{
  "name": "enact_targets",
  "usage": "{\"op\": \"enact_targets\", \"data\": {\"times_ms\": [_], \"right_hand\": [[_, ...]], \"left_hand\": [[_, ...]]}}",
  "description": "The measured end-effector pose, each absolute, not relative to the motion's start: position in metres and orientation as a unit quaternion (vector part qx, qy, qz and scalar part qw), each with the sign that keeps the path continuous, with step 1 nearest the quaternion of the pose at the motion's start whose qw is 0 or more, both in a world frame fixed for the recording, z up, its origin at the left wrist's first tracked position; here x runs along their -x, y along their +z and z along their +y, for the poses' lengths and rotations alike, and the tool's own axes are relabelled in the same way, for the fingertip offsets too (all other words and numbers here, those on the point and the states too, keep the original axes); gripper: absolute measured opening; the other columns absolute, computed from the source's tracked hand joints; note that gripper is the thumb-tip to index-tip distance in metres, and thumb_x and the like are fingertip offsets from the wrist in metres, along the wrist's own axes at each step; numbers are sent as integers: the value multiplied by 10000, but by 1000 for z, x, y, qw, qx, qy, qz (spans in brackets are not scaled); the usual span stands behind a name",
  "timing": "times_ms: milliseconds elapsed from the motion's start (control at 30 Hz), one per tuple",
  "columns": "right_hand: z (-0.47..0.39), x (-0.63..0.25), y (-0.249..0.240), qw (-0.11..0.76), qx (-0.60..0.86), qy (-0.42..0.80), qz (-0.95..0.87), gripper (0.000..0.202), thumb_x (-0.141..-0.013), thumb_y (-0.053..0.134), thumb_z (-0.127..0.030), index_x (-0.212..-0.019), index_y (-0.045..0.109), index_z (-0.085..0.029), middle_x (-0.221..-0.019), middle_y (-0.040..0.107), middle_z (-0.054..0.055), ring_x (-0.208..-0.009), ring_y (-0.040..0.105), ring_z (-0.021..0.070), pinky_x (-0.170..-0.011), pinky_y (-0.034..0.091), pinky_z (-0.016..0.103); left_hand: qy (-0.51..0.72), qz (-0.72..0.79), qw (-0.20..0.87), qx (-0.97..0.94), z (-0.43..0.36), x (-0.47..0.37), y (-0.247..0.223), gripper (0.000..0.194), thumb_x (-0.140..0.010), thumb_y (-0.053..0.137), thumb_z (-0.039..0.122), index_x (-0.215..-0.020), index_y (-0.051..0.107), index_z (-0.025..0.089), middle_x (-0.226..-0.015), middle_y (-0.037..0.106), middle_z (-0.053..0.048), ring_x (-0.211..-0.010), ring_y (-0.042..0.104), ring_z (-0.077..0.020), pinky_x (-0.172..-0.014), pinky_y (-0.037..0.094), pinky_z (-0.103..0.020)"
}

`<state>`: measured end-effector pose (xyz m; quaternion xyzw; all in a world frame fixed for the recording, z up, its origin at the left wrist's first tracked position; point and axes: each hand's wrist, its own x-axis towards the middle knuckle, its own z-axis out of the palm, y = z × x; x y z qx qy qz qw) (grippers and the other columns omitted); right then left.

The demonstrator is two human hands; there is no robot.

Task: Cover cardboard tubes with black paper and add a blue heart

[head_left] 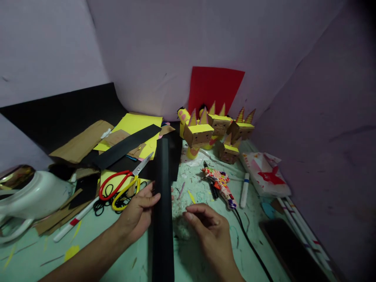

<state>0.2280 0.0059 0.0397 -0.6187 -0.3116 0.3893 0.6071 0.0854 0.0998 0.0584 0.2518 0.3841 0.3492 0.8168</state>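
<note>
A long black paper strip (pixel 163 211), creased along its length, stands nearly upright in the picture. My left hand (pixel 141 213) grips its left edge, thumb on the front and fingers behind. To the right of the strip, apart from it, is my right hand (pixel 210 231); its fingers curl in and the thumb and forefinger tips come together, with nothing visible between them. Scissors (pixel 131 182) with one red and one yellow handle lie just beyond my left hand. A patterned glue gun (pixel 220 184) rests beyond my right hand, its black cord trailing toward me.
Several cardboard box heads (pixel 198 135) with pointed ears stand at the back before a red sheet (pixel 216 88). Yellow paper (pixel 138 119) and brown card (pixel 80 141) pile up at left. A white jug (pixel 44 192), a phone (pixel 289 250), markers (pixel 244 190) and a plastic packet (pixel 266 174) flank the work.
</note>
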Motion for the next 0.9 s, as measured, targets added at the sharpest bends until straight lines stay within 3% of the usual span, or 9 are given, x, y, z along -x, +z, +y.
{"op": "enact_targets", "data": {"times_ms": [300, 467, 767, 900], "right_hand": [[8, -230, 42, 620, 620, 430, -215, 223, -529, 827, -308, -647, 699, -168, -600, 682, 34, -561, 604, 165, -550, 488, 287], [8, -230, 39, 661, 551, 473, -188, 221, -549, 835, -285, -679, 694, -176, -649, 710, 29, -657, 681, 185, -662, 517, 298], [12, -231, 33, 667, 526, 507, -148, 384, -481, 890, -350, -766, 711, -165, -697, 727, 35, -660, 683, 180, -684, 507, 304], [10, -232, 27, 671, 497, 523, -174, 390, -550, 867, -393, -836, 703, -185, -709, 694, 4, -689, 658, 153, -694, 488, 285]], "left_hand": [[345, 356, 839, -224, 103, -84, 56, 314, -735, 549, -17, -1006, 641, 110, -970, 733, -132, -806, 703, -215, -746, 583, -349], [343, 334, 850, -220, 103, -83, 55, 321, -734, 557, -28, -1013, 656, 97, -953, 743, -138, -809, 712, -209, -726, 583, -293], [345, 326, 853, -216, 103, -81, 56, 313, -717, 578, -35, -987, 686, 79, -942, 749, -143, -793, 717, -216, -708, 584, -275], [347, 343, 846, -213, 104, -83, 58, 310, -700, 563, -44, -960, 690, 67, -902, 749, -149, -757, 714, -223, -681, 585, -291]]}}
